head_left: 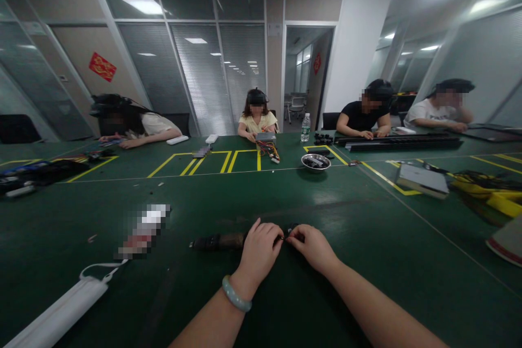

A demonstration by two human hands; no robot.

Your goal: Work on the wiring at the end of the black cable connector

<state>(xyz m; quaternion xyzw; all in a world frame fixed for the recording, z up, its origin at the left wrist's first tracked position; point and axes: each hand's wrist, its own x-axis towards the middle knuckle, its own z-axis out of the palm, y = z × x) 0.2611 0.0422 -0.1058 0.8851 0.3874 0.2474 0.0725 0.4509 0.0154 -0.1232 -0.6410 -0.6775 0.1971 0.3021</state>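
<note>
A long, dark, brown-and-black object [220, 241] lies on the green table with a small metallic tip at its left end. My left hand [263, 244], with a pale green bangle on its wrist, is closed over the right part of this object and covers much of it. Facing it, my right hand [310, 244] pinches at almost the same spot, fingertips close to those of the left. A black piece [291, 227] shows just behind the right fingertips; whether it belongs to the long object I cannot tell. Whatever lies between the fingertips is too small to make out.
On the left lies a white umbrella-like roll [61, 312] with a strap. Farther back are a metal bowl [316, 168] of dark parts, a water bottle [305, 128], a grey metal box [423, 179] and black rails [403, 141]. Several people sit along the far side.
</note>
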